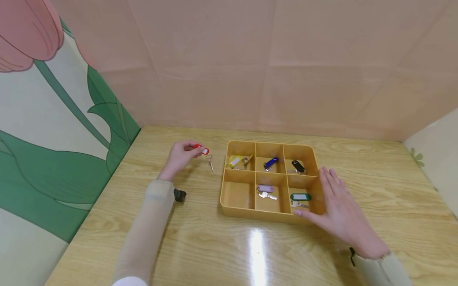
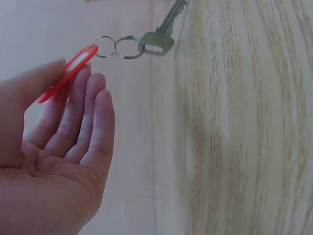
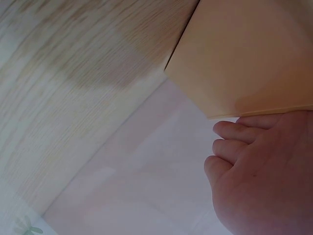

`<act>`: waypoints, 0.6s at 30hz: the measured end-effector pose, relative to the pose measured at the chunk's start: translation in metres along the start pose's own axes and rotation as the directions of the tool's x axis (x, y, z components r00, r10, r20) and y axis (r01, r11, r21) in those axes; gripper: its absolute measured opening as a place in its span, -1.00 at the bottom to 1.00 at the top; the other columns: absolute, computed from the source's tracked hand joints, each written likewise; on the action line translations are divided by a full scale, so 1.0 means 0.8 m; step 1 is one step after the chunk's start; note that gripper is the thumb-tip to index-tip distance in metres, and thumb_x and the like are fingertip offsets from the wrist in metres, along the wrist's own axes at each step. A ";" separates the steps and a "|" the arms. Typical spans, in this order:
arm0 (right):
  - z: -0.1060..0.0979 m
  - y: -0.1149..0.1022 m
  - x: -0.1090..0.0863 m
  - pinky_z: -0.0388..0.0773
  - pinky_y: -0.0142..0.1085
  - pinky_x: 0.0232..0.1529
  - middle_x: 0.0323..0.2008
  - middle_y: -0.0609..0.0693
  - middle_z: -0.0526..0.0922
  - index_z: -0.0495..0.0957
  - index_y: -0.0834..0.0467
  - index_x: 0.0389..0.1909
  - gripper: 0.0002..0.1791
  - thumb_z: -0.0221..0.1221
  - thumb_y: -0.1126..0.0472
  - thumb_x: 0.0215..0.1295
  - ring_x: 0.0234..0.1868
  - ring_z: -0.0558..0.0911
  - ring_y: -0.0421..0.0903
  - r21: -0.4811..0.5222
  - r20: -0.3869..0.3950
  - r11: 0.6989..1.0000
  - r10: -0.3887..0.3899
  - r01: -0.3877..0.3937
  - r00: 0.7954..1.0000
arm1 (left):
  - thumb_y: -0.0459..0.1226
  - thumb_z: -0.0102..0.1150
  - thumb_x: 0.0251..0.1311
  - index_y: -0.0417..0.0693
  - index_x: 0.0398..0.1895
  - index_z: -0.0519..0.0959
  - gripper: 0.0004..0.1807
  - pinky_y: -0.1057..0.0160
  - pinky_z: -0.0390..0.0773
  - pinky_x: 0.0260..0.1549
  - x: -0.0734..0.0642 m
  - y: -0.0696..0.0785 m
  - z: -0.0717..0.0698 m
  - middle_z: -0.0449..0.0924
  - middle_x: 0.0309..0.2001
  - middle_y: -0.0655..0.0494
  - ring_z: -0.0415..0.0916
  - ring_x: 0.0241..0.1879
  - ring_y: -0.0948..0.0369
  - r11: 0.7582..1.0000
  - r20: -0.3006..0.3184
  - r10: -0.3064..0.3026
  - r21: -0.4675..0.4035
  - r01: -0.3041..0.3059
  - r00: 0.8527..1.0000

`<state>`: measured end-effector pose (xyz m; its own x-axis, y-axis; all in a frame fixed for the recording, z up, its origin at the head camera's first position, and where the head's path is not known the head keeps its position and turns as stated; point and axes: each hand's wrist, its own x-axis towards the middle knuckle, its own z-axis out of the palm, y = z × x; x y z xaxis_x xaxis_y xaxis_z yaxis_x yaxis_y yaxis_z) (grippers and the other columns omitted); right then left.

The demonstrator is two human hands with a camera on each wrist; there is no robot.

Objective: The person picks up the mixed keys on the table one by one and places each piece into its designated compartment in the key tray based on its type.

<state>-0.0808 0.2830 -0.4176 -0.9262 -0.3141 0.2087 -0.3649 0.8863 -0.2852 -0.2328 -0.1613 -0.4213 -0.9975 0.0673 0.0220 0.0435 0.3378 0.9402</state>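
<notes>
Between thumb and fingers, my left hand (image 1: 180, 159) pinches a red key tag (image 2: 68, 73) with a white label. From the tag's linked rings hangs a silver key (image 2: 157, 43), above the table left of a divided yellow-orange tray (image 1: 237, 212). My right hand (image 1: 341, 214) rests along the tray's right side, fingers straight and thumb at the front edge. Inside the tray, a yellow key tag (image 1: 235, 161) lies back left, a blue one (image 1: 271, 162) back middle and a black one (image 1: 298, 166) back right. Purple (image 1: 265, 188) and green (image 1: 300, 197) key tags lie front middle and front right.
A wood-grain table (image 1: 186, 246) carries the tray. Behind it stands a pinkish wall covering (image 1: 268, 79), and a panel with painted leaves and a flower (image 1: 53, 167) borders the left. A pale panel (image 1: 436, 159) stands at the right edge.
</notes>
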 end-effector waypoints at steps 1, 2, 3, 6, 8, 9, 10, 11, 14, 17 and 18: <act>0.000 0.000 0.000 -0.36 -0.03 0.52 0.60 0.24 -0.22 -0.31 0.25 0.62 0.42 0.35 -0.42 0.10 0.59 -0.26 0.15 0.000 -0.001 1.000 -0.001 0.001 1.000 | -0.30 0.32 0.36 -0.37 -0.08 0.66 -0.75 -0.09 0.63 -0.02 0.000 0.000 0.000 0.72 -0.16 -0.19 0.71 -0.20 0.06 1.000 0.000 0.001 0.000 -0.001 1.000; 0.000 0.000 0.000 -0.36 -0.03 0.52 0.60 0.25 -0.21 -0.31 0.25 0.62 0.42 0.35 -0.42 0.10 0.59 -0.26 0.15 0.000 -0.002 1.000 -0.002 0.002 1.000 | -0.31 0.32 0.36 -0.37 -0.08 0.65 -0.75 -0.10 0.62 -0.02 0.000 0.000 0.000 0.72 -0.16 -0.19 0.71 -0.20 0.05 1.000 -0.001 0.004 -0.004 -0.004 1.000; 0.000 0.000 0.000 -0.36 -0.03 0.52 0.60 0.25 -0.21 -0.31 0.25 0.62 0.42 0.35 -0.42 0.10 0.59 -0.26 0.15 -0.001 -0.003 1.000 -0.003 0.003 1.000 | -0.31 0.32 0.36 -0.37 -0.08 0.65 -0.76 -0.10 0.62 -0.02 -0.001 0.000 0.000 0.72 -0.16 -0.20 0.71 -0.20 0.05 1.000 -0.002 0.005 -0.005 -0.005 1.000; 0.000 0.000 0.000 -0.36 -0.02 0.52 0.60 0.24 -0.22 -0.31 0.25 0.62 0.43 0.35 -0.42 0.10 0.59 -0.26 0.16 -0.003 -0.001 1.000 -0.002 0.002 1.000 | -0.32 0.32 0.35 -0.35 -0.10 0.65 -0.78 -0.09 0.63 -0.04 -0.003 0.001 0.000 0.72 -0.18 -0.18 0.70 -0.22 0.08 1.000 -0.004 0.011 -0.007 -0.011 1.000; 0.000 0.000 0.000 -0.35 -0.02 0.52 0.60 0.24 -0.22 -0.32 0.25 0.62 0.42 0.35 -0.42 0.10 0.59 -0.26 0.16 -0.005 -0.001 1.000 -0.002 0.002 1.000 | -0.31 0.33 0.35 -0.34 -0.12 0.66 -0.79 -0.01 0.66 -0.06 -0.004 0.001 -0.001 0.72 -0.18 -0.17 0.70 -0.23 0.10 1.000 -0.005 0.017 -0.009 -0.017 1.000; 0.000 0.000 0.000 -0.36 -0.03 0.52 0.60 0.24 -0.22 -0.32 0.25 0.62 0.42 0.35 -0.42 0.10 0.59 -0.26 0.16 -0.005 -0.001 1.000 -0.002 0.002 1.000 | -0.31 0.33 0.35 -0.33 -0.12 0.66 -0.79 0.02 0.66 -0.06 -0.005 0.001 -0.001 0.72 -0.18 -0.16 0.70 -0.23 0.11 1.000 -0.005 0.019 -0.009 -0.019 1.000; 0.000 0.000 0.000 -0.37 -0.04 0.52 0.60 0.24 -0.22 -0.32 0.25 0.62 0.42 0.35 -0.42 0.10 0.59 -0.26 0.16 -0.005 -0.002 1.000 -0.002 0.002 1.000 | -0.30 0.33 0.35 -0.33 -0.13 0.66 -0.79 0.05 0.67 -0.07 -0.005 0.001 -0.001 0.71 -0.18 -0.15 0.70 -0.23 0.11 1.000 -0.005 0.021 -0.006 -0.021 1.000; 0.000 0.000 0.000 -0.37 -0.04 0.52 0.60 0.24 -0.22 -0.32 0.24 0.62 0.42 0.35 -0.42 0.10 0.59 -0.26 0.16 -0.007 -0.002 1.000 -0.002 0.002 1.000 | -0.30 0.33 0.35 -0.32 -0.13 0.66 -0.79 0.07 0.67 -0.07 -0.005 0.001 -0.001 0.71 -0.18 -0.14 0.70 -0.22 0.11 1.000 -0.004 0.021 -0.004 -0.021 1.000; 0.000 0.001 0.000 -0.39 -0.06 0.52 0.60 0.25 -0.22 -0.32 0.25 0.62 0.43 0.35 -0.42 0.09 0.59 -0.26 0.16 -0.011 -0.001 1.000 -0.002 0.002 1.000 | -0.29 0.33 0.35 -0.30 -0.13 0.67 -0.79 0.01 0.65 -0.04 -0.006 0.001 -0.001 0.71 -0.18 -0.14 0.70 -0.18 0.03 1.000 -0.006 0.015 -0.006 -0.015 1.000; 0.000 0.001 0.001 -0.39 -0.05 0.52 0.60 0.25 -0.22 -0.30 0.25 0.62 0.43 0.35 -0.43 0.08 0.59 -0.27 0.15 -0.018 0.001 1.000 0.001 -0.001 1.000 | -0.27 0.33 0.36 -0.29 -0.12 0.66 -0.78 -0.09 0.62 0.00 -0.006 0.002 -0.002 0.71 -0.17 -0.15 0.68 -0.13 -0.07 1.000 -0.006 0.002 -0.006 -0.002 1.000; 0.000 0.001 0.001 -0.40 -0.05 0.52 0.60 0.25 -0.22 -0.30 0.26 0.61 0.43 0.35 -0.43 0.08 0.59 -0.27 0.15 -0.020 0.002 1.000 0.002 -0.002 1.000 | -0.27 0.33 0.36 -0.29 -0.12 0.65 -0.78 -0.11 0.61 0.01 -0.006 0.003 -0.002 0.70 -0.17 -0.15 0.68 -0.11 -0.09 1.000 -0.006 -0.002 -0.007 0.002 1.000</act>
<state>-0.0819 0.2835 -0.4177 -0.9272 -0.3129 0.2059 -0.3609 0.8935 -0.2672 -0.2281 -0.1626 -0.4187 -0.9979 0.0608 0.0224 0.0413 0.3314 0.9426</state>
